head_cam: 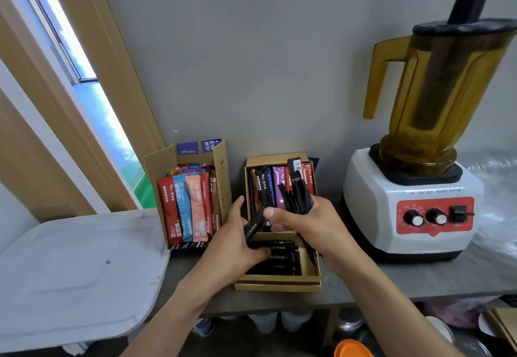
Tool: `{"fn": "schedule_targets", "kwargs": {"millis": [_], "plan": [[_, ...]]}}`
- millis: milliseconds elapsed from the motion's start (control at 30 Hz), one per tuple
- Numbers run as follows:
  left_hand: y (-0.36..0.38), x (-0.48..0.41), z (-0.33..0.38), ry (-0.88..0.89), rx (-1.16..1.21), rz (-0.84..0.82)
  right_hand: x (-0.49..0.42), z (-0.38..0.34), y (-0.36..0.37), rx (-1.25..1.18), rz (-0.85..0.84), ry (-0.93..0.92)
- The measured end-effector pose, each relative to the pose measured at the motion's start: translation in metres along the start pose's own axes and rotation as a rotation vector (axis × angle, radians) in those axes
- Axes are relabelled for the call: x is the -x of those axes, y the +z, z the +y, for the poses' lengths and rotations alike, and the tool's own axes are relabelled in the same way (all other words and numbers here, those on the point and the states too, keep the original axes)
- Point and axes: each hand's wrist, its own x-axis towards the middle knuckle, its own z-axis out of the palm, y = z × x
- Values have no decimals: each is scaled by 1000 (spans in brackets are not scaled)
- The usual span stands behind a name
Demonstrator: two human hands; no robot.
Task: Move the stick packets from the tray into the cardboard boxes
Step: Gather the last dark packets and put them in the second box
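Two cardboard boxes stand against the wall. The left box holds upright coloured stick packets. The right box has coloured packets at its far end and black packets lying flat at its near end. My right hand is over this box, shut on a bundle of black stick packets that stand upright. My left hand pinches a single black packet at the box's left edge. The white tray lies at the left with no packets on it.
A blender with an amber jug and a white base stands close to the right of the boxes. The grey counter's front edge runs below the boxes. A window and wooden frame are at the left.
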Motion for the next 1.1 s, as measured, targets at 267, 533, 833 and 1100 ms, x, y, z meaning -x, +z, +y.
{"fn": "schedule_targets", "kwargs": {"millis": [267,533,833,1100], "plan": [[-1,-2,0,95,87,-45,-11,7,-9,-67,70,87],[-13,4,-14,-7,402,-17,-10,17,-33,-175,198,159],[-13,5,-10,-67,507,18,-7,14,-37,-480,136,201],[-5,5,-13,-117,538,204,-4,20,-36,-546,57,136]]}}
